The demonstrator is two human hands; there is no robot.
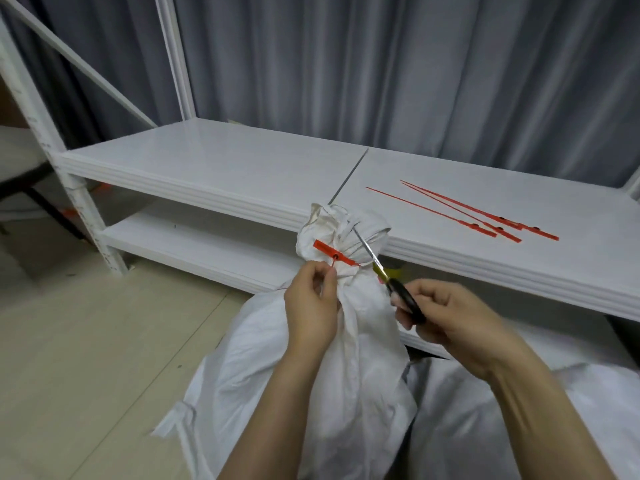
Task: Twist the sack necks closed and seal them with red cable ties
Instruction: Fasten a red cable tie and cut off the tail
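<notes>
- Two bare forearms reach in from the bottom edge toward a white sack (346, 393) that stands on the floor directly before the person.
- Its gathered neck (346, 271) rises between the hands.
- The left hand (311, 299) sits against the left side of the neck. Thumb and forefinger pinch the thin tail of a red cable tie (332, 253) cinched round the cloth. The tie's flat tag juts up and left, just above the knuckles.
- The right hand (450, 317) is on the neck's right side, fingers curled round the black handles of a pair of scissors (403, 296). The blades point up and left across the bunched cloth, above the tie; whether they touch the tie cannot be told.
- A second white sack (467, 427) lies low at right, just beside the first, partly hidden by the right forearm.
- Pale flooring (86, 341) spreads out to the left.
- A white shelving rack (225, 157) stands behind, and the sack's ruffled top overlaps the front edge of its upper shelf.
- Three spare red ties (485, 220) lie on that shelf to the right, well apart from the hands, crossing near their tag ends.
- A grey curtain (381, 64) closes the background.
</notes>
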